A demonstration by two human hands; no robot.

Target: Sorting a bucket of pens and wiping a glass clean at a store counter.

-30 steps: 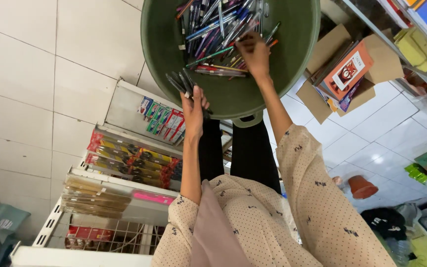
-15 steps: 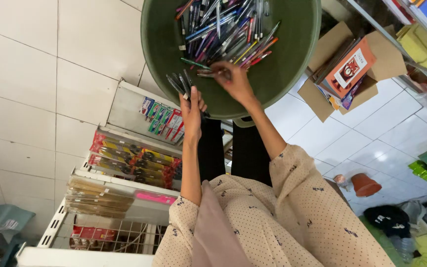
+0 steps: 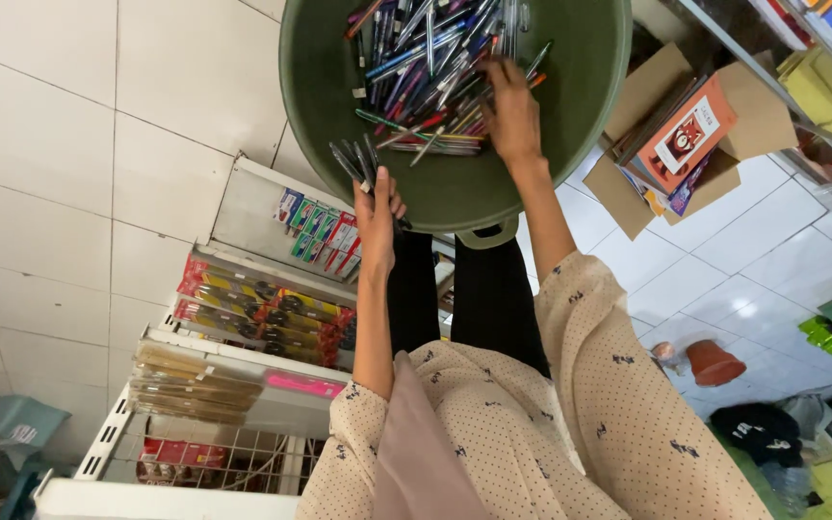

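Observation:
A big round green basin point(image 3: 570, 154) sits on the floor in front of my legs, its far half full of mixed pens point(image 3: 426, 67). My left hand point(image 3: 377, 207) is at the basin's near rim, shut on a small bunch of dark pens point(image 3: 353, 159) that stick out above its fingers. My right hand point(image 3: 512, 106) reaches into the basin, fingers spread, with the fingertips on the right side of the pen pile. It holds nothing that I can see.
An open cardboard box point(image 3: 695, 135) of books lies right of the basin. A white wire rack point(image 3: 233, 385) with packets of stationery stands at the left, against the white tiled floor. A small brown pot point(image 3: 715, 361) and a dark cloth point(image 3: 758, 429) lie at the lower right.
My right hand was down by the left hand half a second ago. It has moved back up and right onto the pen pile. The left hand has kept its bunch and stayed put.

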